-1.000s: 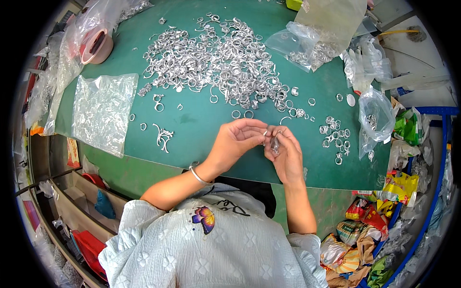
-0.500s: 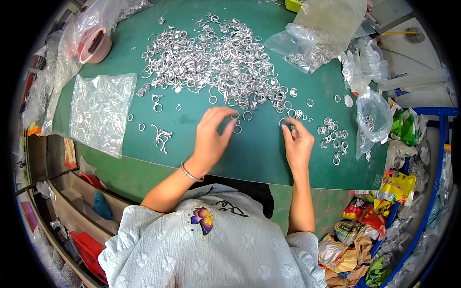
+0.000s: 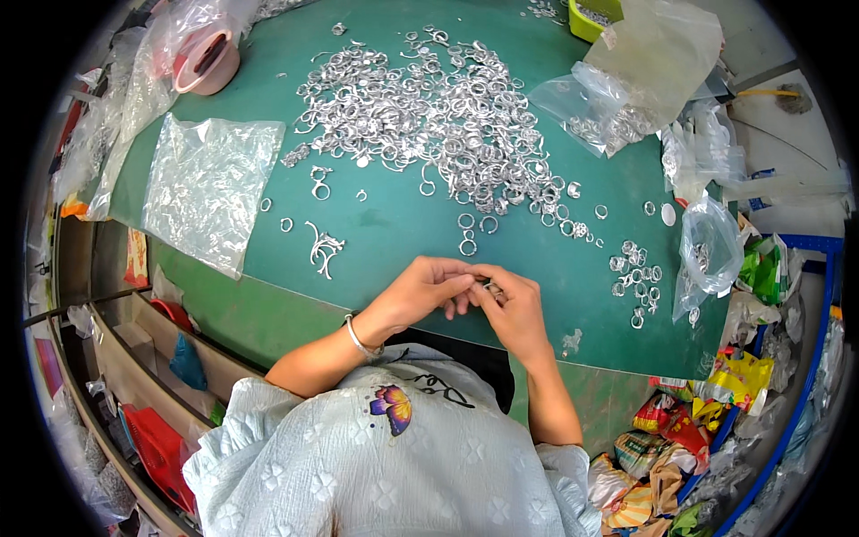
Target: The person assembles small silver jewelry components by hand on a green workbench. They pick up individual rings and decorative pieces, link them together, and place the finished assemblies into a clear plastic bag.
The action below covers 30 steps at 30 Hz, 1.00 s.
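Observation:
Close to the table's front edge, my left hand [image 3: 429, 291] and my right hand [image 3: 513, 309] meet at the fingertips. Between them is a small silver ring [image 3: 491, 288], mostly covered by the pinching fingers. A bangle circles my left wrist. Just beyond the hands lie a few loose rings [image 3: 467, 248]. Farther off spreads a large heap of silver metal rings [image 3: 420, 116]. To the right sits a smaller cluster of rings [image 3: 637, 276], and at left a little group of curved metal pieces [image 3: 323, 251].
A flat clear plastic bag [image 3: 210, 192] lies on the left of the green table [image 3: 394, 233]. Behind it stands a pink bowl [image 3: 215, 72]. Bags holding metal pieces [image 3: 626, 116] are at the right, with a yellow-green bin [image 3: 586, 27] beyond. Colourful packets [image 3: 671, 421] fill the lower right.
My hands were apart over the table, near loose rings. They have drawn back toward me and come together at the fingertips. The whole view has shifted slightly.

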{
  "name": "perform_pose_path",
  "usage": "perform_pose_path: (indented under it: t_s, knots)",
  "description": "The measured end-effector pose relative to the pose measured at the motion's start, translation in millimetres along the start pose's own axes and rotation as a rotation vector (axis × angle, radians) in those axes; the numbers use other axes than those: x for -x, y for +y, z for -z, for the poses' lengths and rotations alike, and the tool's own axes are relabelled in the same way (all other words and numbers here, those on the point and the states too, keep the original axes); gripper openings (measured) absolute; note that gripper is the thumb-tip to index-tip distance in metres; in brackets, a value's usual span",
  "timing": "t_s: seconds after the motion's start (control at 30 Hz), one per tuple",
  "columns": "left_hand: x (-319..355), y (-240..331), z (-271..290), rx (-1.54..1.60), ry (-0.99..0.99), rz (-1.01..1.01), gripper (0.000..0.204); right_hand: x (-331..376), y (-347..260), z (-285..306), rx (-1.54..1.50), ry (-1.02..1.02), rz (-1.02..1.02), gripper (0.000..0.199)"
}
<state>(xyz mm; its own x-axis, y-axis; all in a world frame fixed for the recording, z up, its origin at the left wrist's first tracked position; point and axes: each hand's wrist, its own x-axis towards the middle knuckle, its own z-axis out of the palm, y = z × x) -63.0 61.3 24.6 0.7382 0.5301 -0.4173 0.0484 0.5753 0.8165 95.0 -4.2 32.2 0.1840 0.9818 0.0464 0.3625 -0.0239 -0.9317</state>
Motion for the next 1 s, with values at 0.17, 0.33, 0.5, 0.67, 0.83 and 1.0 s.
perform_pose_path:
  t_s: [0.17,0.33,0.5,0.67,0.83,1.0]
  knots:
    - [26.6,-9.8,30.0,-0.157,0.35,-0.246,0.015,-38.5,3.7,7.6,0.228,0.031,-0.082,0.021]
    - [50.3,-3.5,39.7,-0.946,0.81,-0.532,0.015,-68.4,12.7,-6.3,0.695,0.087,0.122,0.021]
    - [68.9,-11.1,55.6,-1.162,0.96,-0.569,0.015,-52.1,13.5,21.3,0.825,0.066,-0.006,0.012]
    - [71.4,-21.9,68.6,-1.271,0.989,-0.612,0.017,-52.8,14.8,40.6,0.453,0.113,-0.167,0.015]
    - [66.7,-22.6,65.5,-1.252,1.053,-0.587,0.019,-77.8,4.1,-8.4,0.594,0.159,-0.051,0.02]
    - [62.5,-17.2,52.0,-1.172,1.044,-0.602,0.023,-96.7,4.6,-30.7,0.856,0.148,-0.144,0.019]
